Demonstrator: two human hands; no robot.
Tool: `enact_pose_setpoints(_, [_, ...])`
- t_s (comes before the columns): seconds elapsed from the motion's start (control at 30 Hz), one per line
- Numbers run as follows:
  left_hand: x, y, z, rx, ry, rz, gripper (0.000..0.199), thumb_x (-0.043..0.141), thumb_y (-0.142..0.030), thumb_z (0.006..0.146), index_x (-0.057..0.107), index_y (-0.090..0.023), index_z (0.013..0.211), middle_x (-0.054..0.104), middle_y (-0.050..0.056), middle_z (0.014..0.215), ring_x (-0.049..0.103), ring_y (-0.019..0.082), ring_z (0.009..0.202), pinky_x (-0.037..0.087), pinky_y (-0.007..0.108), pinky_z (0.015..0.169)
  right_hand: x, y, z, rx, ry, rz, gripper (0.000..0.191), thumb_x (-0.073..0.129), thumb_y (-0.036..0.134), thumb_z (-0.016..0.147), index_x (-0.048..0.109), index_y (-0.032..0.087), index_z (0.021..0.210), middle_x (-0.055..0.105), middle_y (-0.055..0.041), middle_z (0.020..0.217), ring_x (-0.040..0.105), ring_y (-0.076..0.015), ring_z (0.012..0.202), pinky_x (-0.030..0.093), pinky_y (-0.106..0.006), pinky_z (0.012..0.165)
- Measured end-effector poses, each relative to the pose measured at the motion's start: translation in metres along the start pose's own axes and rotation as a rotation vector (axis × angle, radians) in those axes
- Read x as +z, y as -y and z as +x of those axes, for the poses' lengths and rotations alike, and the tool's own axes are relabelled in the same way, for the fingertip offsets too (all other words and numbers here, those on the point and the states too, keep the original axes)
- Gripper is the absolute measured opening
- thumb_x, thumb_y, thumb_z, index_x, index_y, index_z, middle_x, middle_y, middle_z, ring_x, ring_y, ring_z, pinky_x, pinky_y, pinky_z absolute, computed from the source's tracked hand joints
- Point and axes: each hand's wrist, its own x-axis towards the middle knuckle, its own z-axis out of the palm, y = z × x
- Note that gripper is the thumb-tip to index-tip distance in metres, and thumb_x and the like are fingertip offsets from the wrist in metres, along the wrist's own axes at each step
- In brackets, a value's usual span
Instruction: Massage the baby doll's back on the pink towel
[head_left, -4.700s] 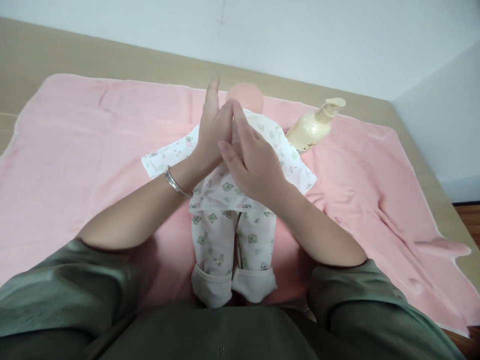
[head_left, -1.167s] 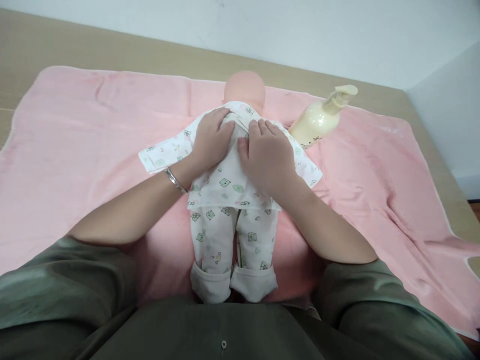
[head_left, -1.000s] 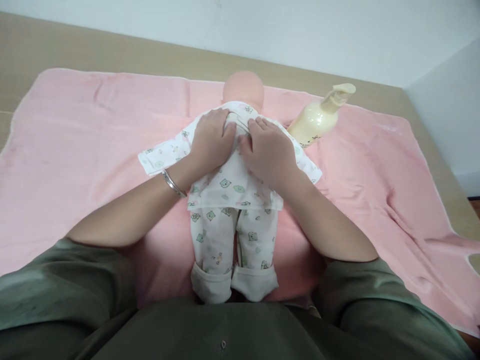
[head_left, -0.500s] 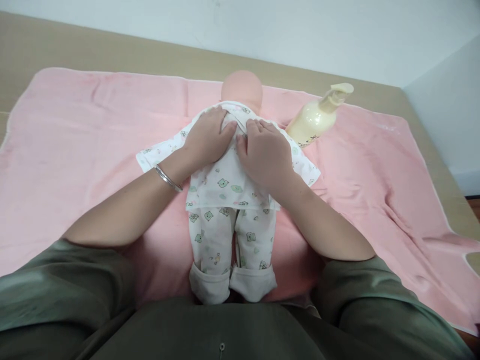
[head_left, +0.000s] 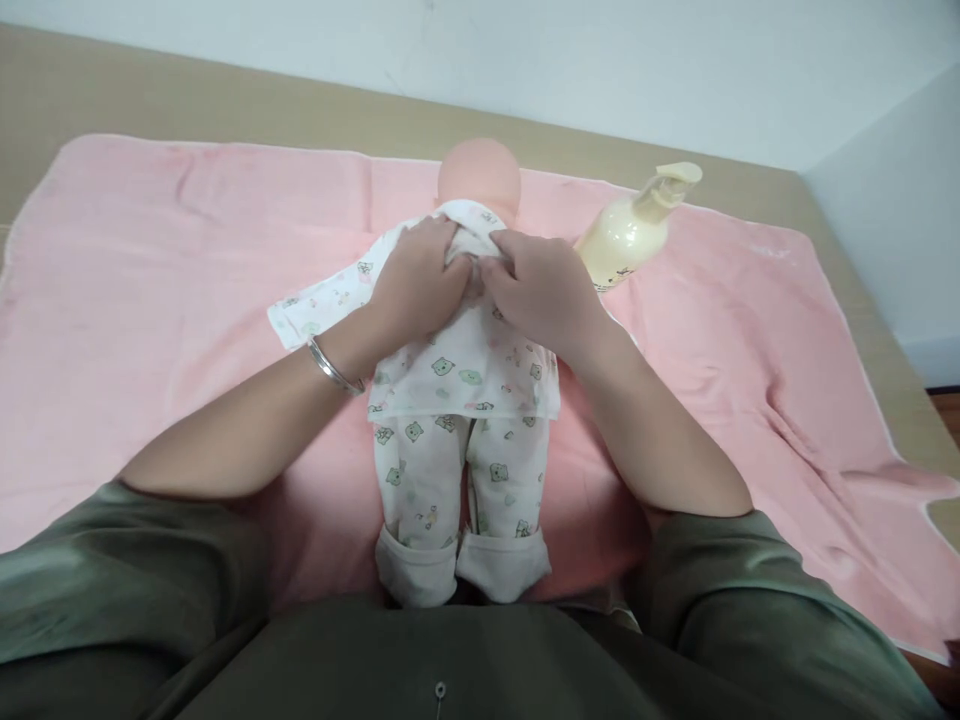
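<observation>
A baby doll (head_left: 480, 178) lies with its smooth round head at the far end. It wears a white printed shirt (head_left: 465, 370) and matching trousers (head_left: 504, 465) with turned-up cuffs. Below the neck, my left hand (head_left: 424, 275) pinches the shirt cloth between thumb and fingers. Opposite it, my right hand (head_left: 544, 290) grips another part of the same cloth, thumb tucked under the fingers. Between the two hands the fabric is bunched and slightly lifted. My right hand and forearm cover most of the sleeve on that side; the other sleeve is spread flat.
Beneath the doll a pink blanket (head_left: 202, 250) with pale edging is spread, creased at the right. A cream pump bottle (head_left: 626, 240) leans beyond my right hand. The wooden tabletop (head_left: 300, 105) meets a white wall (head_left: 570, 70) at the back.
My hands lay flatter on the shirt before; now their fingers have closed on the cloth and bunched it below the neck. The right sleeve has become mostly covered.
</observation>
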Motion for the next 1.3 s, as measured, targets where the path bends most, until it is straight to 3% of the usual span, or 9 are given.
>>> enact_pose_setpoints(0.1, [0.005,0.005,0.006,-0.027,-0.066,-0.009,0.018,0.045,-0.03,0.097,0.061,-0.029,0.088,0.072,0.011,0.105,0.066,0.036,0.109,0.051,0.061,0.107,-0.009,0.008,-0.008,-0.035,0.028,-0.053,0.031,0.035,0.032,0.108,0.058,0.024,0.088,0.072,-0.0062,0.092,0.068,-0.0265,0.087,0.051,-0.04,0.075])
enact_pose_setpoints(0.23, [0.016,0.013,0.004,0.035,-0.142,0.033,0.017,0.046,-0.035,0.101,0.058,-0.028,0.092,0.071,0.011,0.106,0.065,0.037,0.116,0.049,0.063,0.112,0.006,0.0,0.001,-0.081,-0.031,0.021,0.031,0.036,0.031,0.109,0.062,0.018,0.12,0.069,-0.0135,0.139,0.064,-0.0315,0.127,0.053,-0.045,0.105])
enact_pose_setpoints(0.3, [0.018,0.015,0.003,0.051,-0.155,0.045,0.02,0.046,-0.039,0.103,0.059,-0.028,0.093,0.071,0.011,0.106,0.066,0.036,0.116,0.05,0.062,0.112,0.017,-0.007,0.01,-0.071,-0.097,0.047,0.035,0.036,0.033,0.11,0.062,0.016,0.127,0.066,-0.0142,0.146,0.059,-0.0317,0.136,0.048,-0.046,0.116])
enact_pose_setpoints(0.43, [0.019,0.014,0.003,0.05,-0.162,0.074,0.015,0.048,-0.032,0.1,0.061,-0.028,0.095,0.073,0.01,0.11,0.066,0.035,0.116,0.051,0.06,0.112,0.032,-0.016,0.02,-0.008,-0.196,-0.004,0.036,0.035,0.033,0.109,0.065,0.017,0.122,0.073,-0.0125,0.13,0.063,-0.0316,0.128,0.052,-0.047,0.11])
enact_pose_setpoints(0.53, [0.017,0.014,0.004,0.052,-0.168,0.041,0.016,0.049,-0.033,0.099,0.063,-0.027,0.096,0.073,0.011,0.11,0.066,0.035,0.117,0.051,0.06,0.114,0.033,-0.016,0.019,-0.01,-0.213,-0.008,0.034,0.037,0.034,0.109,0.066,0.019,0.119,0.074,-0.0122,0.13,0.065,-0.0315,0.122,0.055,-0.047,0.103])
enact_pose_setpoints(0.73, [0.006,0.002,-0.003,-0.012,-0.044,0.026,0.026,0.047,-0.044,0.102,0.063,-0.026,0.094,0.071,0.014,0.106,0.065,0.042,0.12,0.046,0.067,0.117,0.033,-0.017,0.018,-0.035,-0.245,0.008,0.03,0.038,0.033,0.107,0.065,0.024,0.114,0.076,-0.0107,0.12,0.067,-0.0308,0.115,0.056,-0.045,0.1])
enact_pose_setpoints(0.97, [0.008,-0.018,-0.02,0.128,-0.039,0.064,0.038,0.041,-0.046,0.101,0.066,-0.019,0.109,0.069,0.018,0.129,0.053,0.043,0.14,0.034,0.063,0.128,0.032,-0.019,0.021,-0.045,-0.217,-0.041,0.029,0.035,0.028,0.107,0.063,0.02,0.108,0.074,-0.0125,0.113,0.068,-0.0312,0.112,0.056,-0.046,0.101])
enact_pose_setpoints(1.17, [0.005,0.008,0.001,0.079,-0.09,0.058,0.026,0.052,-0.044,0.097,0.06,-0.027,0.08,0.073,0.01,0.093,0.068,0.035,0.106,0.054,0.057,0.106,0.02,0.003,0.0,-0.041,-0.132,-0.124,0.043,0.032,0.03,0.109,0.065,0.007,0.123,0.073,-0.0217,0.122,0.065,-0.0375,0.126,0.053,-0.052,0.11])
enact_pose_setpoints(1.3, [0.0,0.019,0.011,0.046,-0.061,0.073,0.033,0.045,-0.041,0.099,0.052,-0.028,0.069,0.071,0.009,0.082,0.068,0.033,0.092,0.057,0.057,0.099,0.018,0.021,-0.016,-0.033,-0.11,-0.143,0.051,0.032,0.028,0.109,0.055,-0.005,0.141,0.064,-0.03,0.142,0.056,-0.0415,0.142,0.044,-0.056,0.123])
